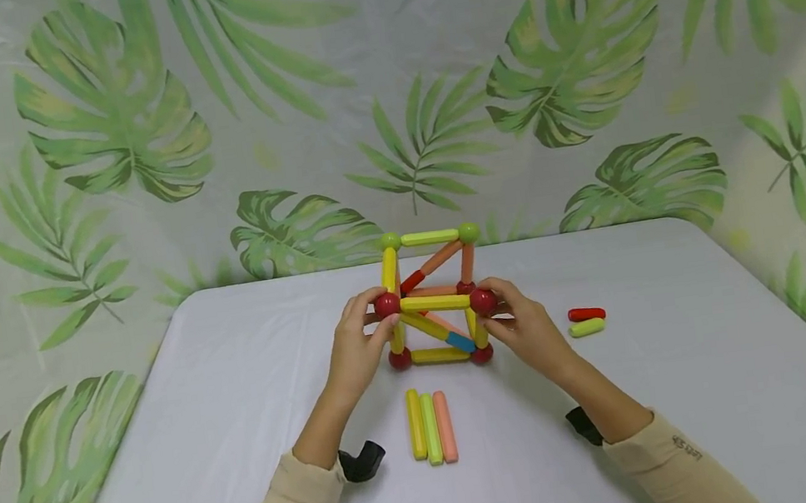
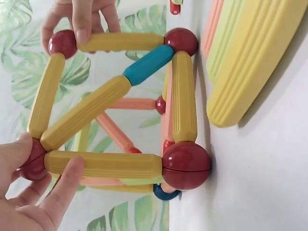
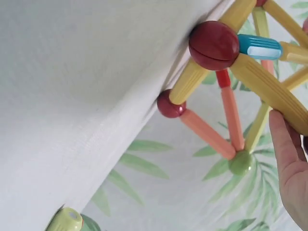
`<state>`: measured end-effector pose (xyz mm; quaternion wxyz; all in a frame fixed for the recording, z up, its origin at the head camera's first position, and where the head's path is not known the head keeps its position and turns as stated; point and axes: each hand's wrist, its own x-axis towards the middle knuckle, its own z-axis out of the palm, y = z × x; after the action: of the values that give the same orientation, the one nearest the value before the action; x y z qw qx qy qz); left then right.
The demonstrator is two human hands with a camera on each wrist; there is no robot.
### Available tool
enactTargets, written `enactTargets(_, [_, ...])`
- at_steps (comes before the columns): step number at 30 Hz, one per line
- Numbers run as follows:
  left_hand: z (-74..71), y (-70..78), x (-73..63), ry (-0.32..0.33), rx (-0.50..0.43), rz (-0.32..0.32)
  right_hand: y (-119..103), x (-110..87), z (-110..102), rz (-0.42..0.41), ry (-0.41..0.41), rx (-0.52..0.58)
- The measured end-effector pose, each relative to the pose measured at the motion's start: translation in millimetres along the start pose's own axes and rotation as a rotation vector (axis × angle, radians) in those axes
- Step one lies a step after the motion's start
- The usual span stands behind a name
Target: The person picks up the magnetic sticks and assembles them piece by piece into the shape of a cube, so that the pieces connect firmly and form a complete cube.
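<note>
A box-shaped frame of rods and balls stands on the table in front of me. My left hand pinches the red ball at its upper front left corner, a finger lying along the yellow upright rod. At the opposite corner, my right hand grips another red ball. A yellow rod joins these two balls. Across the front face runs a diagonal of a yellow rod and a short blue rod. Green balls top the back corners, with a salmon-and-red diagonal between back corners.
Yellow, light green and salmon rods lie side by side in front of the frame. Off to the right lie a short red rod and a short light green rod. A leaf-patterned cloth hangs behind the white table.
</note>
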<state>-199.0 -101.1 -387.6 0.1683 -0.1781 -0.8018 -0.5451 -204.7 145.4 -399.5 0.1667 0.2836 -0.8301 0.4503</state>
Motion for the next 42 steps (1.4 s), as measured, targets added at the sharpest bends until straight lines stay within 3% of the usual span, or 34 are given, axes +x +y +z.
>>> enactTargets(4, [-1.7, 0.2, 7.3, -0.028, -0.022, -0.016, -3, -3.1, 2, 0.005, 0.016, 0.005])
enactTargets(6, [-0.5, -15.0, 13.0, -0.041, -0.032, -0.005, -5, -5.1, 4, 0.005, 0.015, -0.001])
enactTargets(10, [-1.1, -29.9, 22.8, -0.061, -0.059, -0.006, -6, -7.6, 12, -0.001, 0.016, -0.026])
enactTargets(18, [-5.0, -40.3, 36.6, -0.111, -0.076, 0.002, -18, -8.7, 25, 0.000, 0.015, -0.058])
enactTargets(21, [-6.4, -41.1, 37.4, -0.116, -0.039, -0.002, -18, -8.0, 22, 0.008, -0.008, -0.039])
enactTargets(23, [-6.8, -40.0, 35.6, -0.093, 0.017, 0.000, -15, -7.3, 16, -0.009, -0.017, -0.032])
enactTargets(26, [-4.4, -34.4, 30.1, 0.009, 0.083, 0.037, -7, -4.1, 2, -0.090, 0.040, -0.024])
enactTargets(29, [4.3, -23.0, 23.0, 0.126, 0.093, 0.140, 6, 5.1, -13, -0.152, 0.158, -0.070])
enactTargets(31, [13.6, -13.7, 18.1, 0.145, 0.105, 0.225, 15, 14.0, -21, -0.136, 0.216, -0.111])
enactTargets(33, [23.8, -2.7, 12.9, 0.097, 0.135, 0.300, 23, 23.4, -26, -0.081, 0.233, -0.140])
enactTargets(36, [37.8, 12.6, 4.5, -0.032, 0.211, 0.365, 34, 34.6, -30, 0.022, 0.190, -0.157])
enactTargets(39, [48.3, 23.2, -1.6, -0.124, 0.302, 0.382, 42, 41.6, -29, 0.088, 0.117, -0.132])
enactTargets(42, [54.6, 26.8, -4.7, -0.154, 0.371, 0.365, 46, 45.2, -28, 0.119, 0.062, -0.118])
